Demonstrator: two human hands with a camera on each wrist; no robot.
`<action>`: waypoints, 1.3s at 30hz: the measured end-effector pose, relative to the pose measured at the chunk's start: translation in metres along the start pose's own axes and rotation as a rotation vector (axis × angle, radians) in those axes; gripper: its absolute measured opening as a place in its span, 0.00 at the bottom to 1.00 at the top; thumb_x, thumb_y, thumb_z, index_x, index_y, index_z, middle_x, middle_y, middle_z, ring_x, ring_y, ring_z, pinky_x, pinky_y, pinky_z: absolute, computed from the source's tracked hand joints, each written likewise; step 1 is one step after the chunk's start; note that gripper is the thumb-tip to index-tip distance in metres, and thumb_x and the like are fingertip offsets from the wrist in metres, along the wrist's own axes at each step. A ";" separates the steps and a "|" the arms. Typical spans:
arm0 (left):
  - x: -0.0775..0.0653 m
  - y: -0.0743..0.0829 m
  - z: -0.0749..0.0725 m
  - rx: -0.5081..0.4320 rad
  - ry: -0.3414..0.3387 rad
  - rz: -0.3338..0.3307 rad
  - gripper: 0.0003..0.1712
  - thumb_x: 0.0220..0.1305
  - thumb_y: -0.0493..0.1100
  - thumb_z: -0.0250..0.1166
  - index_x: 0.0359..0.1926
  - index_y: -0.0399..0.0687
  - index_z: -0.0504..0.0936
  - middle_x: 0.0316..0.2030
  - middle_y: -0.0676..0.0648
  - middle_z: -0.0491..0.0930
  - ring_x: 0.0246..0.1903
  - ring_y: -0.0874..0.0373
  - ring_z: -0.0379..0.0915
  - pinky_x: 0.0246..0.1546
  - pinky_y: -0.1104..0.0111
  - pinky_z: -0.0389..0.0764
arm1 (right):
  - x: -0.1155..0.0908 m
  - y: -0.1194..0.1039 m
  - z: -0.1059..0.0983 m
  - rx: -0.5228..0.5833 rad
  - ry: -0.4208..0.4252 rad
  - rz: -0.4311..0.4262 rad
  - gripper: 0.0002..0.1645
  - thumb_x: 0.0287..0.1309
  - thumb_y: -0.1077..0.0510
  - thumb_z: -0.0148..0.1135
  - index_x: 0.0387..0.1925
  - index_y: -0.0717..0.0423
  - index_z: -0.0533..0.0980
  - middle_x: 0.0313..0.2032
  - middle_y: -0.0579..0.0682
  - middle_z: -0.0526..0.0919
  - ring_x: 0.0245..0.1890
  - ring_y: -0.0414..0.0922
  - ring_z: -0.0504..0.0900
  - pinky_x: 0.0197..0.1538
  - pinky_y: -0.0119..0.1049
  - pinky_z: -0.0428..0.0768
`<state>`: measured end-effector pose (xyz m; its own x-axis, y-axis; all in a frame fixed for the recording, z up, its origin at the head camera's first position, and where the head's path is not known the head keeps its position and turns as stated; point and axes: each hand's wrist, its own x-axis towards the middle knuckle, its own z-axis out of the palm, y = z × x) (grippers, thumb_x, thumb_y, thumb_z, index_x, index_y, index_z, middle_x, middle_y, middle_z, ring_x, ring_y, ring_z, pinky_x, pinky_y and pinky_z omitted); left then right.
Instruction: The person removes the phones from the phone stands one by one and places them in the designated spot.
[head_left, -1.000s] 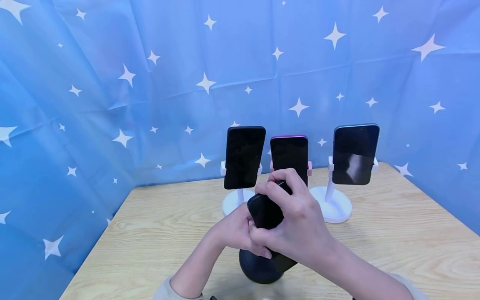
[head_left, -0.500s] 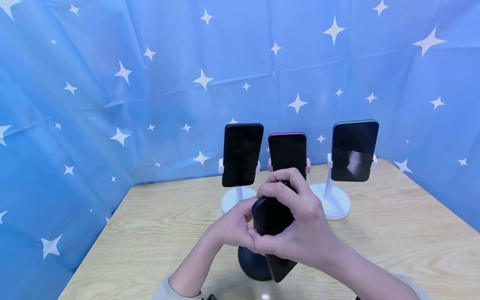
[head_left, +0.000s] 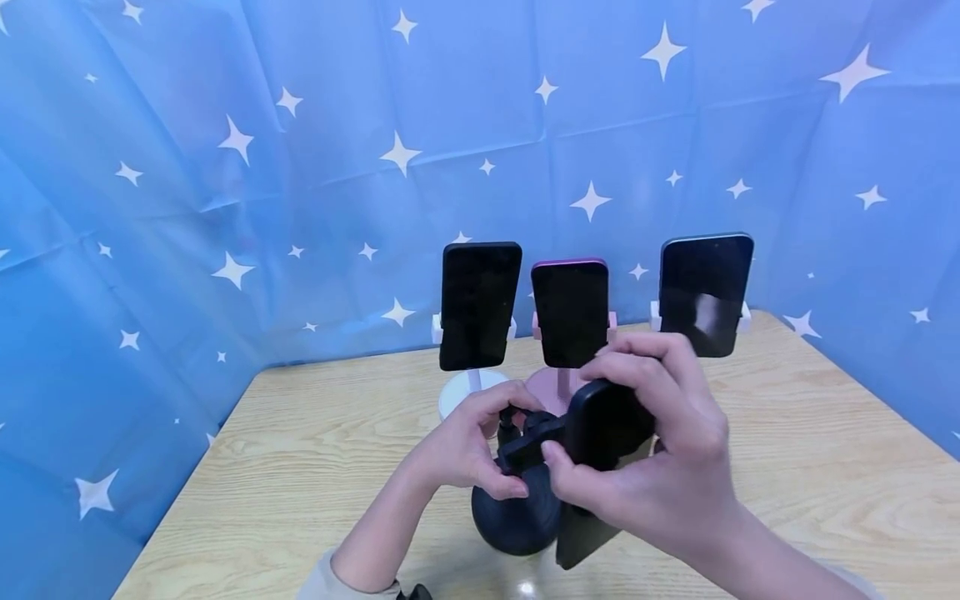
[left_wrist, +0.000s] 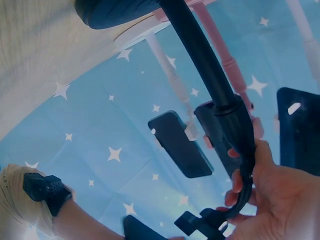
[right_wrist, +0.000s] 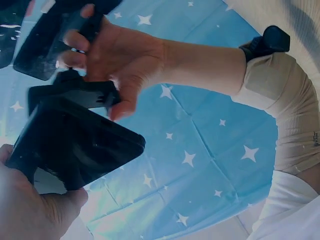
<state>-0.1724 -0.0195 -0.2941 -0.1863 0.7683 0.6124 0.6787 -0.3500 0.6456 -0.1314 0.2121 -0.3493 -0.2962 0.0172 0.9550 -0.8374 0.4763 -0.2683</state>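
A black phone stand with a round base point(head_left: 516, 518) stands on the table in front of me. My left hand point(head_left: 476, 446) grips it near the top, fingers around the part by its black clamp point(head_left: 531, 442). In the left wrist view that hand point(left_wrist: 282, 192) curls around the curved neck below the straight pole point(left_wrist: 200, 55). My right hand point(head_left: 667, 450) holds a black phone point(head_left: 607, 425) by its edges, tilted, just right of the clamp. In the right wrist view the phone point(right_wrist: 80, 142) overlaps the clamp point(right_wrist: 75, 92), its lower part covered by my right hand point(right_wrist: 42, 210).
Behind my hands stand three more phones: a black phone point(head_left: 480, 308) on a white stand, a purple-edged phone point(head_left: 570, 312) on a pink stand, and a blue-edged phone point(head_left: 707, 292) in white clips. A blue star-patterned curtain point(head_left: 337, 167) hangs behind the wooden table point(head_left: 322, 467).
My right hand has moved right with the phone, away from my left hand, so the black clamp now shows between them. The left hand stays at the stand's top, its thumb and fingers spread wider.
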 end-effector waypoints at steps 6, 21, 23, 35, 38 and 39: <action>-0.007 0.004 -0.009 0.008 0.035 -0.013 0.36 0.48 0.63 0.65 0.43 0.36 0.70 0.32 0.41 0.70 0.33 0.56 0.64 0.31 0.68 0.72 | 0.059 -0.100 -0.017 -0.250 -0.070 0.142 0.38 0.14 0.60 0.79 0.40 0.62 0.76 0.42 0.57 0.71 0.45 0.50 0.69 0.35 0.17 0.72; -0.043 0.023 -0.065 0.057 0.125 -0.042 0.31 0.48 0.58 0.68 0.46 0.44 0.71 0.36 0.49 0.70 0.34 0.58 0.66 0.31 0.67 0.73 | 0.044 -0.106 -0.014 -0.540 -0.394 0.531 0.29 0.31 0.56 0.74 0.40 0.54 0.73 0.36 0.50 0.67 0.29 0.44 0.71 0.24 0.32 0.73; -0.049 0.023 -0.072 0.056 0.144 -0.070 0.29 0.48 0.57 0.69 0.47 0.49 0.72 0.36 0.51 0.70 0.33 0.58 0.67 0.31 0.67 0.74 | 0.037 -0.100 -0.014 -0.551 -0.436 0.569 0.28 0.32 0.55 0.73 0.40 0.54 0.73 0.36 0.51 0.68 0.27 0.43 0.71 0.24 0.32 0.73; -0.067 0.017 -0.108 -0.016 0.312 -0.174 0.23 0.44 0.42 0.73 0.44 0.53 0.75 0.33 0.50 0.71 0.27 0.60 0.71 0.29 0.71 0.75 | -0.007 -0.069 -0.004 -0.539 -0.673 0.753 0.30 0.31 0.50 0.73 0.41 0.53 0.73 0.33 0.52 0.68 0.23 0.40 0.67 0.24 0.32 0.68; -0.070 0.013 -0.114 0.003 0.357 -0.184 0.23 0.44 0.37 0.72 0.44 0.52 0.76 0.32 0.49 0.72 0.27 0.60 0.71 0.28 0.71 0.75 | -0.013 -0.067 -0.001 -0.521 -0.714 0.805 0.30 0.32 0.50 0.72 0.41 0.54 0.72 0.34 0.53 0.67 0.21 0.41 0.67 0.24 0.32 0.68; -0.071 0.012 -0.116 0.010 0.371 -0.192 0.23 0.43 0.34 0.71 0.44 0.52 0.76 0.32 0.49 0.72 0.27 0.60 0.72 0.28 0.71 0.75 | -0.014 -0.067 0.001 -0.514 -0.725 0.822 0.30 0.32 0.50 0.72 0.42 0.54 0.72 0.35 0.53 0.67 0.21 0.41 0.67 0.23 0.32 0.68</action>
<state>-0.2336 -0.1403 -0.2767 -0.5522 0.5730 0.6055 0.6131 -0.2130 0.7607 -0.0711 0.1794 -0.3451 -0.9807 0.0606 0.1857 -0.0463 0.8514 -0.5224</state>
